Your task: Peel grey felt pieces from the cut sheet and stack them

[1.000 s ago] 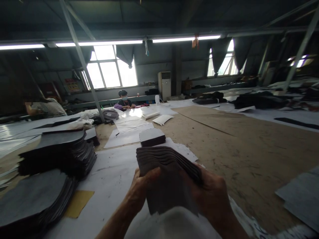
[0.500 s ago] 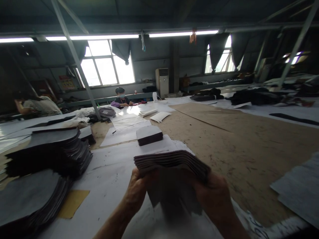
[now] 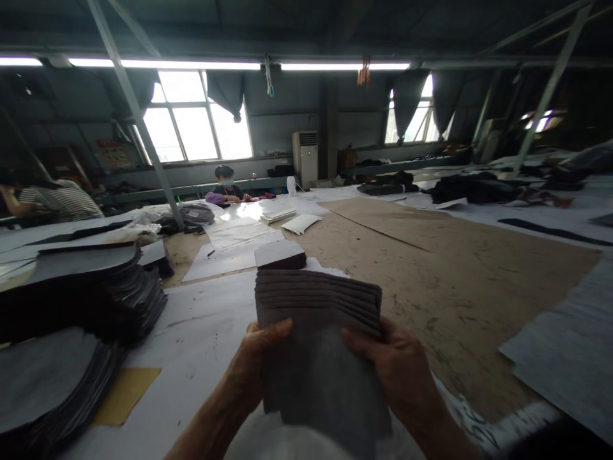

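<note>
- At left, fanned dark sheets [image 3: 318, 367] were gripped by the left hand [image 3: 255, 350].
- Between the hands, layers could have been skewed by uneven pressure.
- Right edges were pinched by the right hand [image 3: 400, 358]; if loosened, sheets could have been dropped.

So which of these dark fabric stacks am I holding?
The dark-grey fabric stack with stepped edges, between your left hand and right hand; the pale-topped stacks lie on the brown-and-white table.
</note>
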A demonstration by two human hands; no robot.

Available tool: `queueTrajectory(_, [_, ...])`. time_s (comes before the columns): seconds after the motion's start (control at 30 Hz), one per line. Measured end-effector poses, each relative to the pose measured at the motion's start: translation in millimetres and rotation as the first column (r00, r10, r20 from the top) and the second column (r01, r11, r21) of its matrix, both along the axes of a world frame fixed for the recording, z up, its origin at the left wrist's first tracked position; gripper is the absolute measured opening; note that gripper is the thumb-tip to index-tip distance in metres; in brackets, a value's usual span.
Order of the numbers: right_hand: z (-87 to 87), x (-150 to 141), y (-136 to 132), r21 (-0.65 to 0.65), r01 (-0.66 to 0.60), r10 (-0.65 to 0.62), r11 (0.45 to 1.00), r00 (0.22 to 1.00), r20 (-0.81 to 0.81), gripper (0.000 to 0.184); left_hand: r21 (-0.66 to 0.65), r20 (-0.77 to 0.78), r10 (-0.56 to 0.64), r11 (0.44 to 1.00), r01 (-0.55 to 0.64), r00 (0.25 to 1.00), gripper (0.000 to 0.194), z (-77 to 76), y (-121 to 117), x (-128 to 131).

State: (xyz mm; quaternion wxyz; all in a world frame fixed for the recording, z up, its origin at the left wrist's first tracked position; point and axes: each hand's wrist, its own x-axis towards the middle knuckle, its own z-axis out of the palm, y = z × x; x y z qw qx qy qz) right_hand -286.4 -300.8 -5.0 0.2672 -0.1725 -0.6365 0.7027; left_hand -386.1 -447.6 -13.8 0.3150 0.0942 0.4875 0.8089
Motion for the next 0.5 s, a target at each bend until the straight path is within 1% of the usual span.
queueTrajectory(0.03, [2.2, -1, 1, -0.185, -0.099, 0.100, 0.978, 0.995, 0.000, 0.027, -0.043, 0.015, 0.040, 0.998, -0.039, 0.999, 0.037, 0.2, 0, 0])
queueTrajectory(0.07, [4.1, -1, 2, -0.321, -0.179, 0.180, 0.930, 0.983, -0.025, 0.031, -0.091, -0.006, 0.080, 0.993, -0.081, 0.997, 0.037, 0.7, 0, 0])
queueTrajectory(0.1, [5.6, -2, 3, -0.402, -0.235, 0.231, 0.885, 0.971, -0.059, 0.033, -0.126, -0.050, 0.108, 0.986, -0.113, 0.993, 0.037, 1.5, 0, 1])
queueTrajectory(0.13, [6.6, -2, 4, -0.437, -0.270, 0.262, 0.858, 0.962, -0.080, 0.033, -0.141, -0.110, 0.124, 0.980, -0.140, 0.986, 0.036, 2.5, 0, 1])
queueTrajectory(0.17, [7.3, -2, 4, -0.444, -0.287, 0.280, 0.849, 0.956, -0.084, 0.030, -0.140, -0.178, 0.128, 0.978, -0.154, 0.976, 0.035, 3.6, 0, 2])
queueTrajectory(0.23, [7.7, -1, 3, -0.424, -0.290, 0.291, 0.858, 0.955, -0.063, 0.024, -0.128, -0.308, 0.132, 0.976, -0.178, 0.942, 0.032, 5.4, -1, 2])
queueTrajectory(0.27, [7.3, 0, 2, -0.398, -0.274, 0.283, 0.875, 0.958, -0.037, 0.023, -0.122, -0.362, 0.149, 0.971, -0.205, 0.920, 0.031, 5.8, -1, 2])
queueTrajectory(0.3, [6.4, 0, 0, -0.344, -0.236, 0.250, 0.909, 0.968, -0.002, 0.024, -0.117, -0.400, 0.164, 0.967, -0.227, 0.902, 0.030, 5.8, -2, 2])
queueTrajectory(0.33, [5.0, 0, -1, -0.241, -0.173, 0.186, 0.955, 0.982, 0.032, 0.025, -0.112, -0.415, 0.166, 0.966, -0.231, 0.894, 0.029, 5.4, -2, 2])
queueTrajectory(0.37, [3.0, 1, -3, -0.086, -0.084, 0.087, 0.993, 0.995, 0.040, 0.024, -0.108, -0.403, 0.156, 0.970, -0.216, 0.902, 0.029, 4.5, -2, 1])
queueTrajectory(0.4, [0.6, 2, -5, 0.104, 0.025, -0.025, 0.994, 1.000, 0.003, 0.021, -0.098, -0.367, 0.142, 0.977, -0.191, 0.919, 0.029, 3.1, -2, 1])
queueTrajectory(0.43, [-1.9, 3, -7, 0.290, 0.145, -0.127, 0.946, 0.989, -0.081, 0.018, -0.083, -0.314, 0.127, 0.984, -0.160, 0.941, 0.028, 1.4, -2, 0])
queueTrajectory(0.47, [-4.0, 4, -9, 0.428, 0.260, -0.194, 0.865, 0.962, -0.193, 0.014, -0.056, -0.261, 0.115, 0.989, -0.134, 0.958, 0.028, -0.4, -1, 0])
queueTrajectory(0.5, [-5.2, 5, -11, 0.502, 0.349, -0.223, 0.791, 0.929, -0.295, 0.012, -0.021, -0.226, 0.108, 0.993, -0.116, 0.968, 0.028, -2.1, 0, -1])
